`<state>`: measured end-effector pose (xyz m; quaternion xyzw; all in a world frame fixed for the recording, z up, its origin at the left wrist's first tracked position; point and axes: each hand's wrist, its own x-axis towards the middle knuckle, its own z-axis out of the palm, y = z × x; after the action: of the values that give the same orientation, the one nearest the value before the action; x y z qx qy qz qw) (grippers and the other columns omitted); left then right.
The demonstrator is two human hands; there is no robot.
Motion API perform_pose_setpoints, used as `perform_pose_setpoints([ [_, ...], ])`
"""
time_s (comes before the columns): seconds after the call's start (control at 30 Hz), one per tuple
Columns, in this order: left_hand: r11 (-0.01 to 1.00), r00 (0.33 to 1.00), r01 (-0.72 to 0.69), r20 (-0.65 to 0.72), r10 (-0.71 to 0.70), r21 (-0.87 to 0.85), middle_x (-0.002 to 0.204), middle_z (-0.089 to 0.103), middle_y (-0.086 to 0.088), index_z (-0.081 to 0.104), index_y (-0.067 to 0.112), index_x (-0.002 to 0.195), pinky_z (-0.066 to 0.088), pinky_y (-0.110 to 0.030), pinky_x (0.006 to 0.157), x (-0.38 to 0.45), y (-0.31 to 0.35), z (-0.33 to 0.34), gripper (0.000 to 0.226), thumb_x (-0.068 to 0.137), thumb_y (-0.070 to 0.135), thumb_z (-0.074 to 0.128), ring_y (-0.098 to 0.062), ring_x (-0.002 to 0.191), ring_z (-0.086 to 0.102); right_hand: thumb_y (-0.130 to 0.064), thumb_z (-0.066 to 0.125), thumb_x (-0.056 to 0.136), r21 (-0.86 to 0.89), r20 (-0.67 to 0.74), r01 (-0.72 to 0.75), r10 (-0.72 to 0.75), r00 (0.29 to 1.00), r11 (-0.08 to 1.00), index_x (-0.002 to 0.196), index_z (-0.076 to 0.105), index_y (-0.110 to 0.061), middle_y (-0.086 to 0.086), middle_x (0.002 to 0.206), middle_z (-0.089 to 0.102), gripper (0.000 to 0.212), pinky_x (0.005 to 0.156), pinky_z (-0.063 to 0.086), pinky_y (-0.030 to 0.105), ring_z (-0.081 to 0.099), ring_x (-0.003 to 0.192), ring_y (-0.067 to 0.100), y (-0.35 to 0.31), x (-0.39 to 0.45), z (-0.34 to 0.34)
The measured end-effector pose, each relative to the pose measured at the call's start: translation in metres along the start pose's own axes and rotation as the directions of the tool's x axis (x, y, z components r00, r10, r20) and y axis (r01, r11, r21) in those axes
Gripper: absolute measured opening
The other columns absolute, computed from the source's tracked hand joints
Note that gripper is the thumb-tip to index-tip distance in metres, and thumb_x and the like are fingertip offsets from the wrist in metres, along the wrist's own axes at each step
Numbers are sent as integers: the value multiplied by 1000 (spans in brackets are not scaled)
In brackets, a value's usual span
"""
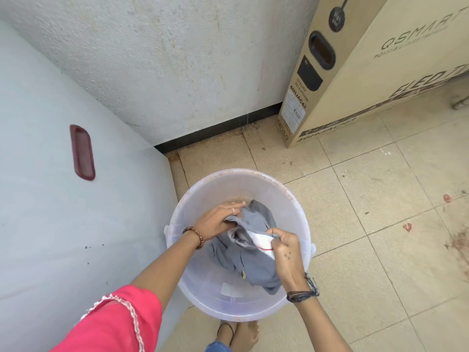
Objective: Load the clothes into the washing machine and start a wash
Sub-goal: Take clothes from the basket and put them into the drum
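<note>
Left hand: left hand [215, 219], wearing a ring and a bead bracelet, reaches into the bucket just below frame centre; its fingers are curled round a fold of the grey garment.
Right hand: right hand [285, 246], lower centre-right, pinches the white, red-trimmed part of the same bundle between thumb and fingers.
Clothes: grey garment [253, 257] lies bunched inside the translucent bucket [210, 306], partly gathered up between both hands, its lower folds low against the bucket's wall.
Bucket: stands on the tiled floor [368, 224] in the lower centre, just beside the pale grey panel.
Washing machine: pale grey panel [50, 199] with a dark red recessed handle [83, 152] fills the left of the frame; probably the machine's side, though no lid, drum or controls show.
Surroundings: cardboard television box [355, 80] leans in the upper right.
Progress: early, as I judge it; clothes are not yet out of the bucket.
Left to do: lifting, loading, closing, starting the wash.
</note>
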<state>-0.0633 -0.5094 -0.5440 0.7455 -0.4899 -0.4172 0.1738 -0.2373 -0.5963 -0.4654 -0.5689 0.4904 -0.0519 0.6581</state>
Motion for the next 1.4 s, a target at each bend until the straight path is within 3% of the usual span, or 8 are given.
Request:
perform_pose_setpoints([
  [0.13, 986, 986, 122, -103, -134, -117, 90, 57, 5, 60, 12, 102, 28, -19, 63, -6, 18, -5, 15, 88, 18, 58, -19, 84, 55, 10, 41, 87, -180, -249, 67, -111, 962, 981, 81, 60, -17, -12, 51, 43, 34, 44, 23, 18, 34, 43, 2, -6, 4, -8],
  [0.2, 914, 949, 257, -97, -300, -314, 86, 59, 3, 60, 16, 90, 35, -24, 68, -8, 21, -4, 6, 88, 15, 55, -19, 81, 57, 1, 48, 90, -253, -288, 80, -154, 945, 964, 115, 57, -8, 4, 94, 61, 28, 63, 34, 15, 56, 79, 11, -7, 10, -6],
  [0.3, 640, 854, 362, -34, -519, -678, 71, 65, 0, 61, 20, 73, 46, -28, 66, -15, 27, 1, 17, 86, 11, 53, -17, 68, 59, -17, 61, 90, -187, -243, -72, 25, 970, 980, 145, 26, -6, 13, 144, 31, 67, 101, 31, 24, 37, 131, 25, -1, 19, 3],
  [0.73, -213, 775, 301, 369, -513, -929, 73, 67, -13, 69, 3, 79, 48, -33, 72, -56, 86, -19, 30, 88, 25, 50, -25, 71, 60, 0, 68, 80, -133, -60, -206, 200, 978, 969, 146, 25, -15, 4, 138, 45, 81, 101, 36, 27, 44, 130, 24, 25, -6, 4],
  [0.93, -257, 863, 222, 312, -397, -941, 67, 67, -10, 70, 3, 68, 52, -28, 67, -81, 152, -65, 23, 62, 23, 61, -20, 63, 63, -11, 86, 59, -240, -24, -122, 120, 992, 963, 134, 38, -23, -3, 119, 60, 90, 89, 47, 32, 58, 109, 20, -6, -43, -21],
  [1.03, -288, 904, 84, 195, -381, -954, 69, 69, -11, 74, 3, 68, 55, -28, 68, -100, 184, -87, 23, 66, 20, 57, -20, 65, 67, -16, 76, 69, -407, -185, -151, 81, 979, 901, 118, 48, -20, 5, 99, 66, 57, 70, 53, 38, 64, 88, 29, -29, -59, -29],
  [1.2, -301, 794, -210, 18, -608, -930, 64, 63, -3, 66, 16, 60, 50, -28, 64, -132, 241, -124, 26, 82, 23, 53, -18, 59, 61, -7, 55, 81, -565, -245, -68, -89, 965, 822, 105, 57, -10, 22, 89, 67, 24, 59, 45, 35, 61, 77, 37, -86, -90, -40],
  [1.4, 125, 694, -298, -305, -653, -946, 85, 62, -11, 57, 11, 96, 56, -30, 67, -197, 318, -186, 25, 78, -3, 68, -22, 70, 63, -2, 51, 79, -463, -208, 98, -216, 954, 881, 90, 63, -5, 22, 86, 67, 17, 59, 36, 29, 60, 79, 39, -198, -142, -55],
])
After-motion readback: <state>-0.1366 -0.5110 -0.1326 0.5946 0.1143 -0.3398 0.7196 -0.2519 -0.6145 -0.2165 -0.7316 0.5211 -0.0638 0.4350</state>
